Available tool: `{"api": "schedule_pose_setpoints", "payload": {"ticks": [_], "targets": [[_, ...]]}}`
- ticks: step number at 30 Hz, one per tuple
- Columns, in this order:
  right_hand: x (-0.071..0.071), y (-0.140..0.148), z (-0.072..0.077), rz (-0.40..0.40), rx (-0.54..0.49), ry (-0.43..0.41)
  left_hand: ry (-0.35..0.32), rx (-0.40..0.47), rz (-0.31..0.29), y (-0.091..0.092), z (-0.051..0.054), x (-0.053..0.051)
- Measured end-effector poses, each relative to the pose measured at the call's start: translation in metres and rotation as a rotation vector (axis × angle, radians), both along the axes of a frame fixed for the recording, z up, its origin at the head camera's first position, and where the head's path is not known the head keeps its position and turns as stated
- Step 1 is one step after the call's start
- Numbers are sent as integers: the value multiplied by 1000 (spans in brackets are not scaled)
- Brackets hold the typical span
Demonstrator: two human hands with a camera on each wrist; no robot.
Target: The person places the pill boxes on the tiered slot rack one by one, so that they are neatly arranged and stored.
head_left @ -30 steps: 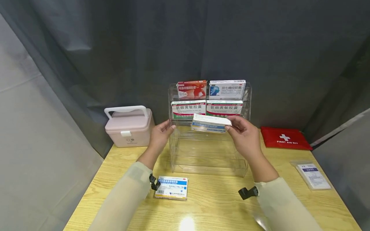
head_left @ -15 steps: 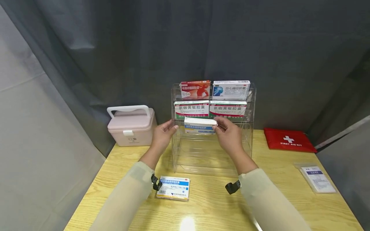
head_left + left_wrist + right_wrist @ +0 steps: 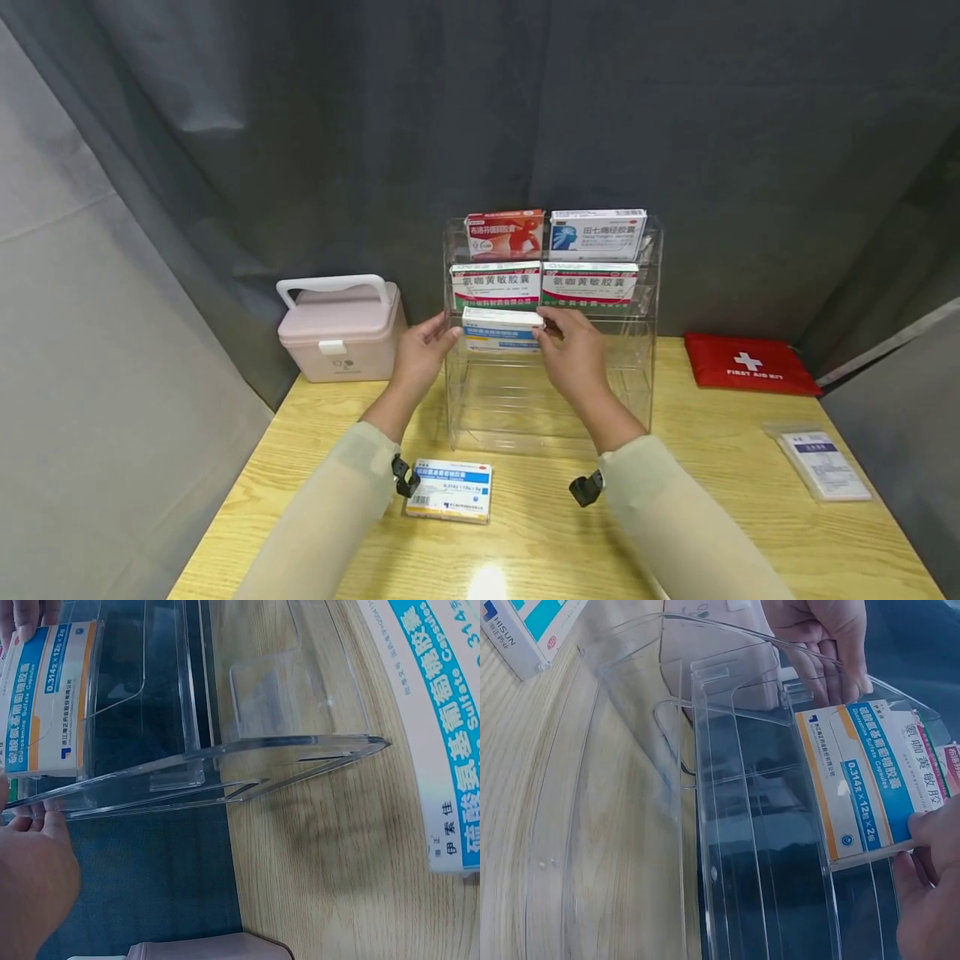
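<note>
My right hand (image 3: 577,357) pinches the right end of a white, blue and yellow medicine box (image 3: 501,335). Its label, readable in the right wrist view, says Glucosamine Sulfate Capsules. The box stands face out at the left of the third tier of a clear acrylic rack (image 3: 525,440), under a green and red medicine box (image 3: 496,286). At the rack's left side, my left hand (image 3: 417,357) grips the side panel between thumb and fingers, also visible in the left wrist view. A second glucosamine box (image 3: 452,493) lies flat on the table in front.
The top tier bears a red box (image 3: 506,236) and a white-blue box (image 3: 597,233); another green and red box (image 3: 589,286) is below. A pink case (image 3: 341,329) stands left. Right lie a red first aid pouch (image 3: 752,364) and a bagged packet (image 3: 821,467).
My right hand has carried the glucosamine box leftward, from in front of the rack's middle to the left of its third tier. The left hand has stayed on the side panel.
</note>
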State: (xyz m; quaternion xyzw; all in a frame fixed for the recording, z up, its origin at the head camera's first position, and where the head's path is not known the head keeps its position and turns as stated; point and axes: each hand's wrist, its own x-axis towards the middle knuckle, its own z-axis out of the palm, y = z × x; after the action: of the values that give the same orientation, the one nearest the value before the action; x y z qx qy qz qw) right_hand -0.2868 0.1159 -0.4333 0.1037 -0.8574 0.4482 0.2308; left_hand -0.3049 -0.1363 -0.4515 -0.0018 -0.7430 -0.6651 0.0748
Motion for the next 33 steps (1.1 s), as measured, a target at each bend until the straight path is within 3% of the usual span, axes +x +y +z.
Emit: {"api": "schedule_pose_setpoints", "payload": {"ticks": [4,10,13,17,20,24,28,33], "targets": [[-1,-2,-2,-5,16,12,-8,-10,5,0,-1,1],[5,4,-4,18,-57,-79,-11,-8,4,2,-5,2],[16,11,-7,30,-94,-106,-4,-3,1,3,-6,2],[42,17,-18,52,-31,-65,-3,-3,-9,3,-6,2],[68,19,-32,119,79,-30,-5,-10,-14,3,-4,2],[99,17,-55,267,195,-39,-8,-17,-9,1,-2,1],[120,15,-80,403,218,-126,-24,-26,-9,-1,0,1],[131,10,-106,515,218,-301,-24,-32,-11,-1,2,1]]}}
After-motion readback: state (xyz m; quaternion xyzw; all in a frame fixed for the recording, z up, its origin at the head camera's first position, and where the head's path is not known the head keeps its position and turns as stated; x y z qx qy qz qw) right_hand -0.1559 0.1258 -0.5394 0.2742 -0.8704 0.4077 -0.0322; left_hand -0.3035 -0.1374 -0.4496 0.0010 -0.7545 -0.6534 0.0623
